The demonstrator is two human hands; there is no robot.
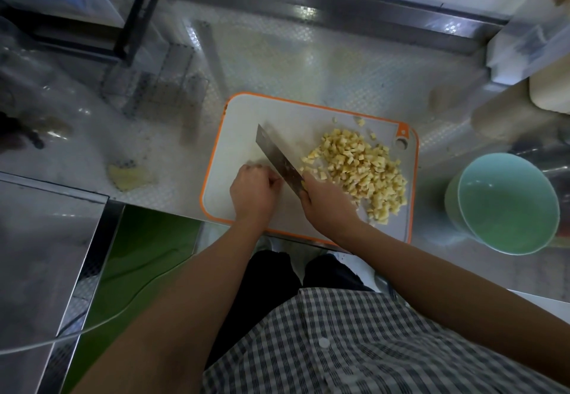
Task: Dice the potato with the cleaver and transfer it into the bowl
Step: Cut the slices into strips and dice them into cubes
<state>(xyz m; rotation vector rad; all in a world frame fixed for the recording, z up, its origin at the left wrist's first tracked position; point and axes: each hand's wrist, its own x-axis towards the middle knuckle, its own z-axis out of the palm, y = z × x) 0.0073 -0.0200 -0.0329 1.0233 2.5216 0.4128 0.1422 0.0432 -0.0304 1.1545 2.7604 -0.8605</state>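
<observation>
The diced potato (361,171) lies in a loose heap of small pale-yellow cubes on the right half of the cutting board (240,134), with a few stray cubes scattered toward the board's far edge. The board is a smooth white rectangle with rounded corners and an orange rim. The cleaver (277,156), a broad, flat rectangular steel blade, slants across the board's middle just left of the heap, its tip pointing away and to the left. The right hand (327,205) is wrapped round the cleaver's handle at the near end of the blade. The left hand (254,190) rests on the board just left of the blade with fingers curled under; whether it holds a piece of potato cannot be told. Well to the right of the board stands the round, glossy mint-green bowl (505,208). Everything sits on a metal desk (308,54) embossed with a fine diamond pattern. A pale, limp scrap (129,174) lies on the desk left of the board.
</observation>
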